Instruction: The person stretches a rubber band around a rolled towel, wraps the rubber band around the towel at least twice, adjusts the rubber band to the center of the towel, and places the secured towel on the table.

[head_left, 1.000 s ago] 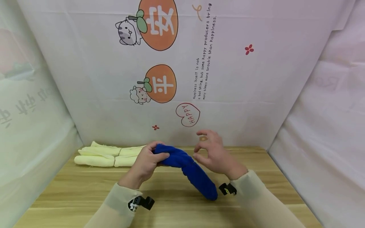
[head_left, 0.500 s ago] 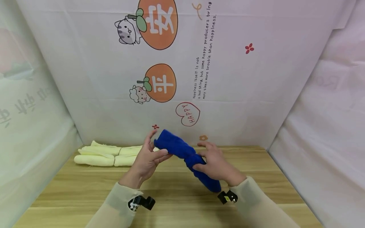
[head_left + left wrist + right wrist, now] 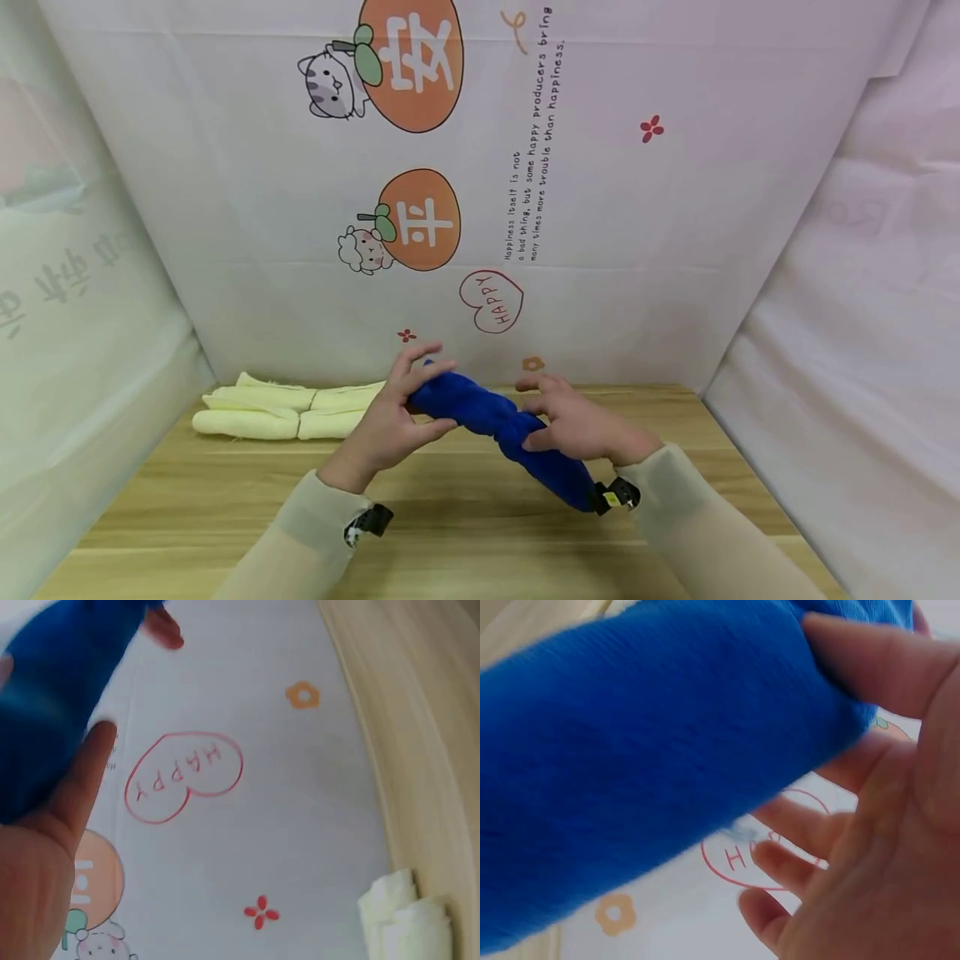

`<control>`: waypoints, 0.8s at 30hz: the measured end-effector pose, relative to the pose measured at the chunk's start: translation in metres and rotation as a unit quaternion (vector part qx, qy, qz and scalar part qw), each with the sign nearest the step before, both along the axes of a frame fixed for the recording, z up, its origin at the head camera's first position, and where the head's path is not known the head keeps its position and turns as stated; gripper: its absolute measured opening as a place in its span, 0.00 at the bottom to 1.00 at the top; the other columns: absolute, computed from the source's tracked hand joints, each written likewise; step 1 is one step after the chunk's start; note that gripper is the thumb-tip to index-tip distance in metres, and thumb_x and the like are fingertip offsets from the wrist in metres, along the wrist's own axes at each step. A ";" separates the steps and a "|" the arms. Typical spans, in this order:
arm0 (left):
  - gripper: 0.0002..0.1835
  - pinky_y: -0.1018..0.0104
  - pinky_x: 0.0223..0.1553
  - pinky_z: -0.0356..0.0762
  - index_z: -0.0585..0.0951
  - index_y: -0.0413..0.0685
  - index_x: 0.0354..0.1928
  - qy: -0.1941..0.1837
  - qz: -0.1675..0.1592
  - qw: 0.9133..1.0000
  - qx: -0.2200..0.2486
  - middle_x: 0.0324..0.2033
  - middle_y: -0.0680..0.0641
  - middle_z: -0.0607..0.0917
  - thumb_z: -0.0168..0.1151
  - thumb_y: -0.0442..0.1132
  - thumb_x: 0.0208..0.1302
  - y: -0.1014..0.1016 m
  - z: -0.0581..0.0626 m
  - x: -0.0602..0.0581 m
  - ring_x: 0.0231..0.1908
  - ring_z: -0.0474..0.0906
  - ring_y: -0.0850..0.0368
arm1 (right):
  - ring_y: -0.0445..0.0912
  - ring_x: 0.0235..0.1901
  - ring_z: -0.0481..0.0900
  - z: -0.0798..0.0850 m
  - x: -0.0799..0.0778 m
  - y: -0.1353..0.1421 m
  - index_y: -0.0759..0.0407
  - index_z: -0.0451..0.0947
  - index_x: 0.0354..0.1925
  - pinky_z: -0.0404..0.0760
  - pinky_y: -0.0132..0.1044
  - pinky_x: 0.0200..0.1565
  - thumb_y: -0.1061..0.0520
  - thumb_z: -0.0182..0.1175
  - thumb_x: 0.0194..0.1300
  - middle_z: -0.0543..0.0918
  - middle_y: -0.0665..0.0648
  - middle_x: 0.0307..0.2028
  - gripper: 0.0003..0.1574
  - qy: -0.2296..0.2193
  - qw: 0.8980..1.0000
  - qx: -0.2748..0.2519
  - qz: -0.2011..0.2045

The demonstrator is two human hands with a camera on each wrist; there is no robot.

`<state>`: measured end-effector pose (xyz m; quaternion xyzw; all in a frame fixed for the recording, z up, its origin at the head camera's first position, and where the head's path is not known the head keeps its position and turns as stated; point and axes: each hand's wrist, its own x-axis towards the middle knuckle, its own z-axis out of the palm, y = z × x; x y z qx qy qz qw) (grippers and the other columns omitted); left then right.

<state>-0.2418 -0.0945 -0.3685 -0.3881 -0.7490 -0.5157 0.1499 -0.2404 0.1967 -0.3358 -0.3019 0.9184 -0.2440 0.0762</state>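
Observation:
A rolled blue towel [image 3: 468, 404], drawn in at its middle like a tied bundle, slants above the table, its right end lower. My left hand [image 3: 386, 425] is around its upper left end, fingers over the top and thumb [image 3: 86, 776] along the lower edge. Near the narrow middle, my right hand [image 3: 573, 421] pinches the towel between thumb [image 3: 877, 664] and forefinger. The other right fingers [image 3: 787, 825] are apart from the cloth, loosely bent. In the right wrist view the fuzzy right half of the towel [image 3: 645, 757] fills much of the picture.
Pale yellow rolled towels [image 3: 255, 422], bound round the middle, lie at the back left of the wooden table [image 3: 450, 542]. A white printed cloth wall [image 3: 600, 250] stands right behind the table, with white cloth on both sides.
My right hand came down onto the towel's middle and took hold. The towel straightened, its right end rising and shifting right. My left fingers loosened, then came over its left end again.

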 end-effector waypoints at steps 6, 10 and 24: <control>0.15 0.59 0.53 0.74 0.86 0.49 0.45 -0.031 -0.034 0.999 0.003 0.55 0.47 0.75 0.74 0.29 0.56 -0.004 0.004 0.000 0.54 0.72 0.46 | 0.61 0.72 0.48 0.007 -0.007 0.006 0.62 0.80 0.59 0.59 0.63 0.64 0.54 0.63 0.66 0.57 0.62 0.73 0.25 -0.013 0.998 0.040 0.040; 0.12 0.59 0.51 0.76 0.86 0.48 0.45 -0.079 -0.037 0.996 0.031 0.52 0.47 0.77 0.70 0.29 0.60 -0.004 0.003 0.001 0.52 0.74 0.47 | 0.61 0.72 0.47 0.009 -0.009 0.010 0.63 0.77 0.61 0.58 0.62 0.65 0.55 0.62 0.68 0.56 0.61 0.74 0.26 -0.025 0.998 0.043 0.044; 0.09 0.53 0.54 0.74 0.87 0.50 0.45 -0.154 0.019 0.987 0.049 0.47 0.50 0.81 0.65 0.31 0.66 0.009 -0.010 -0.004 0.52 0.74 0.50 | 0.60 0.73 0.47 -0.011 -0.008 0.015 0.46 0.79 0.59 0.58 0.64 0.65 0.49 0.68 0.64 0.54 0.57 0.75 0.25 0.035 0.999 0.026 -0.029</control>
